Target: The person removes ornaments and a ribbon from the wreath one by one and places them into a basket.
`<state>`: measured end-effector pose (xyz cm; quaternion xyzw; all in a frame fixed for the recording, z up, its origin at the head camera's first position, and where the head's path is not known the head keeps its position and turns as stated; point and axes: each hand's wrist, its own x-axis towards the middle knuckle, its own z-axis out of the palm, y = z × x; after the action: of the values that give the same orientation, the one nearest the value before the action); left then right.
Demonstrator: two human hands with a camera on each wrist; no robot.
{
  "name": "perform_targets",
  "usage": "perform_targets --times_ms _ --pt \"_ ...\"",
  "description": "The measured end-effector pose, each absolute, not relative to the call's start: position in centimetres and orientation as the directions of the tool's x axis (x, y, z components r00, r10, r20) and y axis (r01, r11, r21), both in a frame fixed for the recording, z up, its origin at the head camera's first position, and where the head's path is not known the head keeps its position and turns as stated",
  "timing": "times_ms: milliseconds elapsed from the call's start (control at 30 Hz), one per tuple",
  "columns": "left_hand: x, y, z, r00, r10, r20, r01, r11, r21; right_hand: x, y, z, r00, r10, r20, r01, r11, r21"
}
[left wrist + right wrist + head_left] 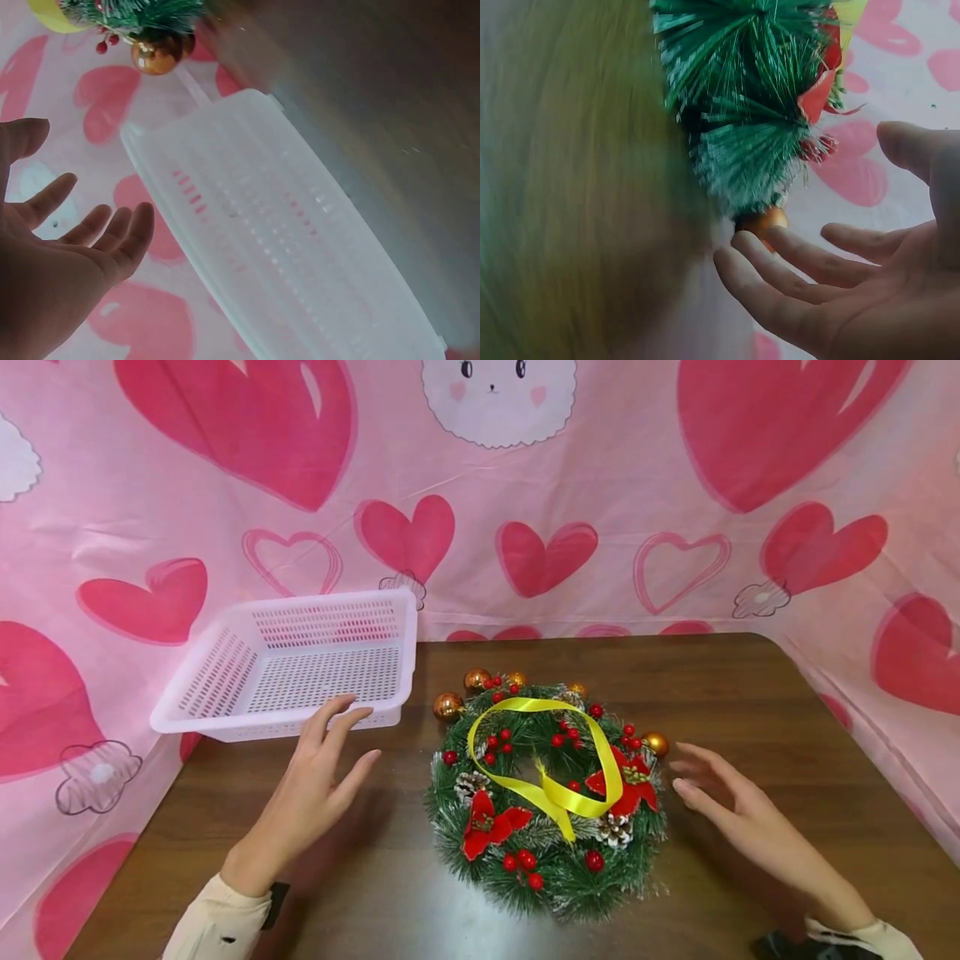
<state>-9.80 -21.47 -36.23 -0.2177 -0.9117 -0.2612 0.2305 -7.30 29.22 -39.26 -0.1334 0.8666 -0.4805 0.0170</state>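
A green wreath (468, 835) with red berries, pinecones and red flowers lies on the table. Across its top rests a looped yellow ribbon (611, 768), its ends crossing near the front. Gold baubles (448, 707) edge the wreath's far and right sides. My left hand (311, 785) hovers left of the wreath, in front of the white basket, fingers loosely bent around nothing. Right of the wreath is my right hand (738, 810), its fingertips near a gold bauble (656, 743); it holds nothing. In the right wrist view those fingers (802, 262) are spread and relaxed.
A white perforated plastic basket (281, 724) stands at the table's back left. The brown wooden table (720, 685) reaches back to a pink cloth (622, 468) printed with hearts, which also hangs along both sides.
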Motion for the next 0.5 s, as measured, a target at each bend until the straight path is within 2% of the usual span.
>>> perform_targets --times_ms 133,233,500 --pt "-10.0 -20.8 -35.9 -0.800 0.302 0.518 0.533 0.755 0.382 -7.5 29.2 -39.4 -0.950 -0.306 -0.064 -0.039 0.318 -0.947" --pt "-10.4 -20.2 -35.8 -0.804 0.329 0.495 0.545 0.740 0.393 -7.6 29.3 -39.5 -0.942 -0.305 -0.140 0.054 0.273 -0.961" --pt "-12.0 -18.2 -34.9 -0.783 0.420 0.460 0.605 0.687 0.403 -7.8 29.4 -40.2 -0.944 -0.291 -0.156 0.085 0.244 -0.966"
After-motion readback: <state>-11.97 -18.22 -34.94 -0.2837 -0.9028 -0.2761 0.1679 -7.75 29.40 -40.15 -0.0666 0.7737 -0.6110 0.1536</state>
